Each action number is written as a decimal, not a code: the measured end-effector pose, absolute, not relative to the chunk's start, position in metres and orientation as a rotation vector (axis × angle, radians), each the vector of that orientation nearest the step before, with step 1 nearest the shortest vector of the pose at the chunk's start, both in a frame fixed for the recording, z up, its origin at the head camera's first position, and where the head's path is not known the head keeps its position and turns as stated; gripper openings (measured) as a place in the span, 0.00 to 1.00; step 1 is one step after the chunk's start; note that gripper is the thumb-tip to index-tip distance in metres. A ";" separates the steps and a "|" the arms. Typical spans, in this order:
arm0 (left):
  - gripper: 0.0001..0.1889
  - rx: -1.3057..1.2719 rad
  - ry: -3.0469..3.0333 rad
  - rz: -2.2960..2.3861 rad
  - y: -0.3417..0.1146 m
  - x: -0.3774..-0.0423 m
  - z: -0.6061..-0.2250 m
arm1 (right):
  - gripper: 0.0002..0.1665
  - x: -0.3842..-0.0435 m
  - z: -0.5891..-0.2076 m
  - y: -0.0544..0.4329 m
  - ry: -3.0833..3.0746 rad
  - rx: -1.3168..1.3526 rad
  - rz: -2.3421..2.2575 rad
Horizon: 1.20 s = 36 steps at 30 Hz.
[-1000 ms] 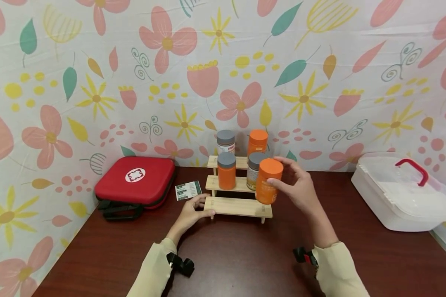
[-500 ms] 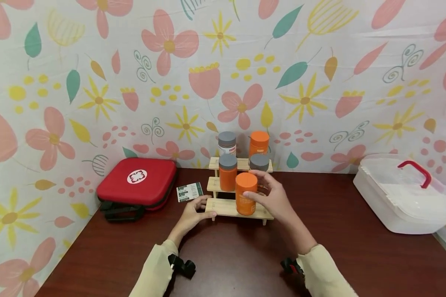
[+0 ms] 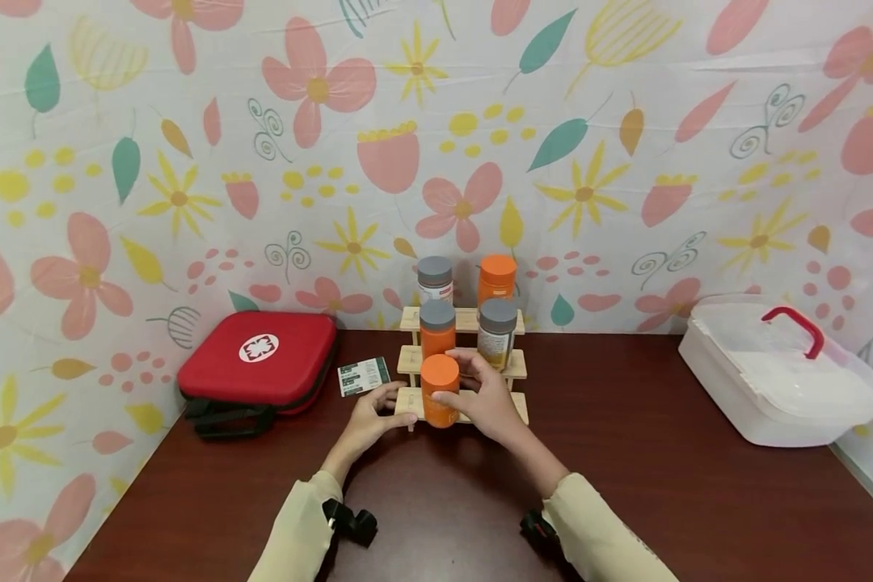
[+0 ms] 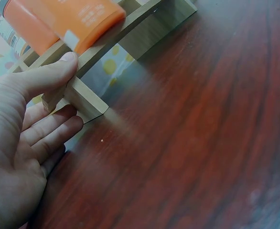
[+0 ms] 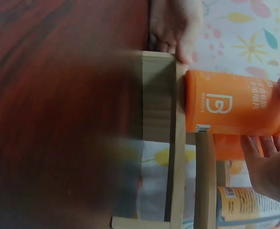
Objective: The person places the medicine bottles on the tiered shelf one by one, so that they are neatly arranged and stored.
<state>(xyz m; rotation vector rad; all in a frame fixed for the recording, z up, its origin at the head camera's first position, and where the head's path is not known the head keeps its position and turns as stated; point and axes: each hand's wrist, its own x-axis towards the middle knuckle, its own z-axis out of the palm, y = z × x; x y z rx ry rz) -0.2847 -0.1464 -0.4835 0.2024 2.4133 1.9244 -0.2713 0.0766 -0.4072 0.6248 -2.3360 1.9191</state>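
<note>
My right hand holds an orange pill bottle with an orange lid, upright at the left end of the lowest step of a three-tier wooden rack. In the right wrist view, the bottle's base is right at the plank, thumb on one side and fingers on the other. My left hand grips the rack's lower left end, its thumb over the plank's edge and fingers below. Behind, the middle step carries an orange bottle and a silver bottle, both grey-lidded.
On the top step stand a grey-lidded bottle and another orange bottle. A red first-aid case and a blister pack lie left of the rack. A white lidded box with a red handle sits far right.
My right hand has carried the orange bottle leftward and down, from beside the rack's right end to its lowest step's left end. The left hand keeps its grip on the rack.
</note>
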 end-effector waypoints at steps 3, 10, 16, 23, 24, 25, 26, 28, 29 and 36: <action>0.31 0.235 2.404 1.914 -0.145 -0.279 -0.472 | 0.35 -0.272 -0.411 0.072 -2.298 0.623 1.929; 0.30 0.264 2.393 1.918 -0.143 -0.271 -0.457 | 0.35 -0.275 -0.415 0.065 -2.252 0.622 1.926; 0.30 0.249 2.401 1.907 -0.142 -0.271 -0.458 | 0.38 -0.274 -0.413 0.062 -2.248 0.551 1.955; 0.30 0.265 2.427 1.920 -0.137 -0.290 -0.486 | 0.37 -0.275 -0.415 0.070 -2.220 0.500 1.931; 0.30 0.262 2.426 1.915 -0.136 -0.291 -0.487 | 0.36 -0.275 -0.415 0.071 -2.221 0.493 1.920; 0.30 0.264 2.422 1.915 -0.135 -0.292 -0.487 | 0.36 -0.275 -0.416 0.072 -2.224 0.484 1.913; 0.30 0.272 2.420 1.912 -0.133 -0.292 -0.487 | 0.37 -0.275 -0.416 0.074 -2.225 0.478 1.910; 0.31 0.273 2.422 1.904 -0.134 -0.292 -0.489 | 0.38 -0.274 -0.418 0.074 -2.236 0.474 1.908; 0.31 0.275 2.421 1.905 -0.134 -0.292 -0.489 | 0.39 -0.274 -0.419 0.074 -2.242 0.473 1.910; 0.36 0.270 2.421 1.877 -0.139 -0.290 -0.487 | 0.42 -0.270 -0.421 0.084 -2.328 0.454 1.902</action>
